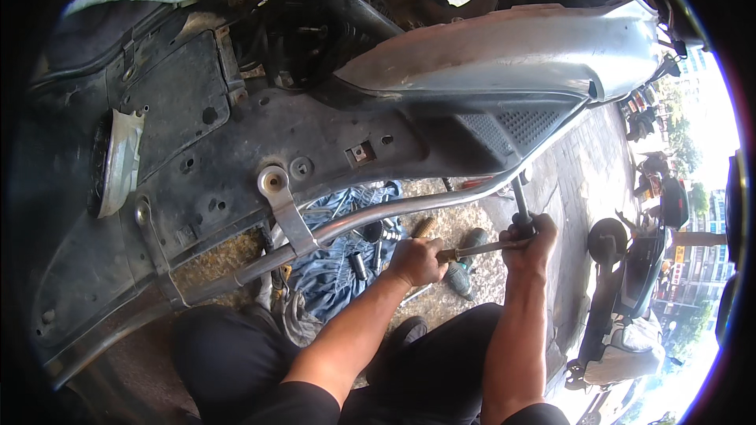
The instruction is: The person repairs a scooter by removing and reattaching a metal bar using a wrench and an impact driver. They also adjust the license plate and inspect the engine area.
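Observation:
My left hand point(417, 262) is closed on one end of a metal bar tool point(480, 250). My right hand point(534, 240) grips the other end, where it meets an upright dark extension point(520, 197) reaching up to the underside of the curved chrome tube point(409, 205). The tube runs along the scooter's black footboard point(339, 126) and carries a metal bracket point(285, 208) with a hole. Above the hands is a scuffed silver body panel point(488, 51). Whatever the extension's far tip engages is too small to make out.
A blue cloth point(331, 291) with sockets point(358, 266) lies on the speckled ground below the tube. A grey-green shoe-like item point(465, 275) is behind my hands, above my bent knees point(220, 346). A loose silver piece point(118, 157) rests on the footboard. Parked scooters point(630, 283) stand at the right.

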Available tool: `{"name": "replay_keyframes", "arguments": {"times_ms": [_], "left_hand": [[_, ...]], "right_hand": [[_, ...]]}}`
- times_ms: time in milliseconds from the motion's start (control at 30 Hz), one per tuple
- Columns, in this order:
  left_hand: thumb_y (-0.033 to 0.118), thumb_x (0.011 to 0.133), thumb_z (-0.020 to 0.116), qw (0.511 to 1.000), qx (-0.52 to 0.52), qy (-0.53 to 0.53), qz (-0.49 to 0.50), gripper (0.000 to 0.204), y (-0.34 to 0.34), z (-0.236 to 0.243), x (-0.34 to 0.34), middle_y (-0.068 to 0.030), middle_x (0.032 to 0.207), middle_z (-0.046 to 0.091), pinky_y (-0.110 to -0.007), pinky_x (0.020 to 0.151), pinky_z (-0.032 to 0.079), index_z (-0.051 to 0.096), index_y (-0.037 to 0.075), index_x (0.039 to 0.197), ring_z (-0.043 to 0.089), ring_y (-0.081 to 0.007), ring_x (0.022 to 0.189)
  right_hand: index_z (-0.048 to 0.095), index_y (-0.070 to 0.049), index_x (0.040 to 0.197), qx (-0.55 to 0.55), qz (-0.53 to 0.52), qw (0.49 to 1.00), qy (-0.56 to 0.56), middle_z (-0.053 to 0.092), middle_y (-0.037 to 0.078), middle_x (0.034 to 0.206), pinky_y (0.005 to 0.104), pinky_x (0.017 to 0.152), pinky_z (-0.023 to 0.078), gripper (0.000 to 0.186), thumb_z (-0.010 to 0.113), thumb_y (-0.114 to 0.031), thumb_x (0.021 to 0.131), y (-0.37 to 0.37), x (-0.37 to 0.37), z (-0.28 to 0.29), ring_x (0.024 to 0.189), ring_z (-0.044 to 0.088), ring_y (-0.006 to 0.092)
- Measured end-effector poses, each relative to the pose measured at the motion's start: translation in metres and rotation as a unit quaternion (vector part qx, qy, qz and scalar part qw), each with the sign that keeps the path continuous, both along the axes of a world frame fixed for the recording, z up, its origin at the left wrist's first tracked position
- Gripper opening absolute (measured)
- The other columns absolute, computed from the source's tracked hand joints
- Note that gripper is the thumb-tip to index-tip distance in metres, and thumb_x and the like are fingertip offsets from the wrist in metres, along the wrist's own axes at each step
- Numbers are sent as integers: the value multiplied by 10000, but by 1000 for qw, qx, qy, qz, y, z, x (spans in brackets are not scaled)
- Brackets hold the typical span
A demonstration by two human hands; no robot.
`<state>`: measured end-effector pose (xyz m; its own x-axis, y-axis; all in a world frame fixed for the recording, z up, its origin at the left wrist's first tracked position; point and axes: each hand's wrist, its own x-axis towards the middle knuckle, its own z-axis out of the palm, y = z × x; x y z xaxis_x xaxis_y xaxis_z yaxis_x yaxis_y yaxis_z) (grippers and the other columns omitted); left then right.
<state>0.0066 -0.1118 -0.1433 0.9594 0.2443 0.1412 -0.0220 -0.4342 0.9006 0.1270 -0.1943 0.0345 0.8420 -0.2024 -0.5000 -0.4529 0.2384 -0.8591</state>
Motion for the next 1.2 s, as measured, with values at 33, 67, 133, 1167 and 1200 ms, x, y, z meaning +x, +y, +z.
{"name": "replay_keyframes", "arguments": {"times_ms": [33,67,133,1167,1200], "left_hand": [[292,671,768,1000,-7,-17,10,281,-2,-1,0,-122,727,667,-423,637,548,608,95,790,667,-327,688],[271,659,777,999,-13,-28,16,270,-1,-3,2,-122,723,663,-426,631,551,609,95,775,664,-333,678],[247,642,788,999,-15,-34,20,265,-3,-6,3,-125,715,659,-426,624,555,613,92,767,663,-337,667],[158,573,751,973,-94,-203,56,280,-40,-36,82,-96,611,558,-397,519,509,521,86,715,610,-301,558],[160,578,749,971,-83,-216,63,282,-40,-37,81,-96,608,553,-400,516,505,517,82,718,607,-305,557]], "right_hand": [[509,-85,719,-5,-3,1000,-1,548,45,638,306,492,398,109,524,-169,786,0,-1,1,527,473,163],[508,-82,719,-8,1,1000,-8,544,45,635,306,492,397,111,522,-169,788,2,-1,1,524,469,162],[504,-78,720,-21,5,1000,-21,536,46,629,305,491,397,117,517,-169,791,2,-2,2,518,462,160],[550,-4,778,-46,55,992,-102,550,103,647,325,512,446,122,531,-115,826,-23,15,-5,508,501,184],[555,12,792,-45,55,991,-110,560,121,653,325,499,457,129,531,-111,821,-23,15,-6,499,508,187]]}}
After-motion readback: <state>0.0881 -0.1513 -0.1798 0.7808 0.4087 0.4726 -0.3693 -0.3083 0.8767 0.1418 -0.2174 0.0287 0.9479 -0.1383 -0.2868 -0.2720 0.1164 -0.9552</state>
